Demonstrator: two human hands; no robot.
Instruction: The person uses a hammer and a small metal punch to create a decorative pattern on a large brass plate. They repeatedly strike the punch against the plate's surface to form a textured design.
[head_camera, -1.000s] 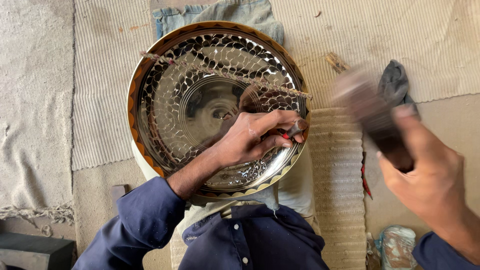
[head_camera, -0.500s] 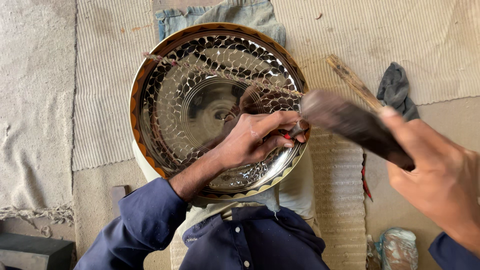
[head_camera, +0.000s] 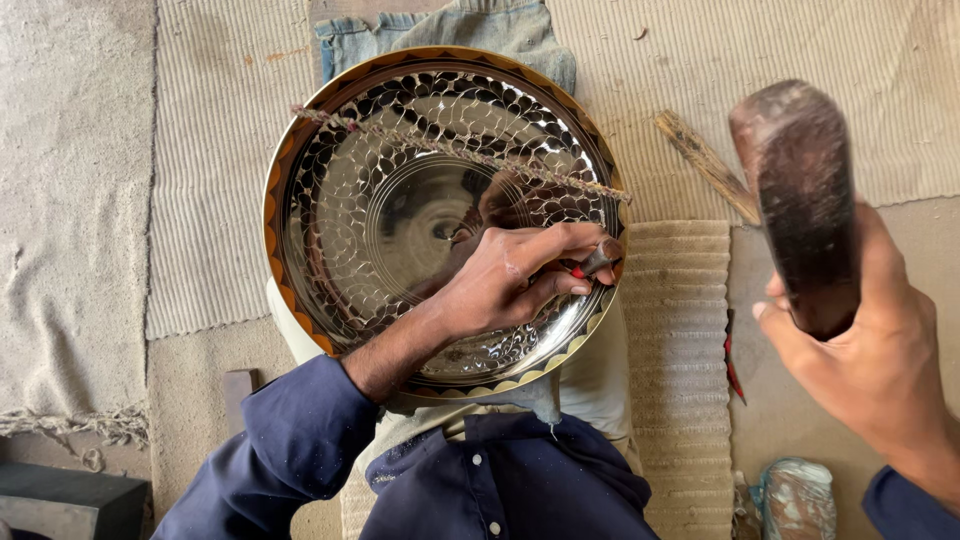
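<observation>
Dark blue cloth fills the near edge: the person's shirt (head_camera: 500, 490) and sleeves, from which both forearms reach out. The right hand (head_camera: 865, 350) is raised at the right side, fingers wrapped fully around the handle of a dark, worn hammer (head_camera: 800, 200), whose blunt head stands high, well apart from the work. The wrist looks cocked back. That tool is probably dense and top-heavy, best gripped low on the handle, as here.

Further out, the left hand (head_camera: 510, 275) lies across the lower right of a large round metal tray (head_camera: 400, 210), fingers pinched shut on a small punch (head_camera: 598, 258) with a red band, its tip set near the rim. The tray rests tilted on the person's lap over pale cloth. It appears stiff, thin and mirror-bright, so likely slippery and easily dented; its scalloped rim seems the safest hold. A twisted cord (head_camera: 460, 155) stretches across its face.

Beyond lie a woven mat (head_camera: 200, 150), a wooden stick (head_camera: 705, 165) and folded denim (head_camera: 460, 25).
</observation>
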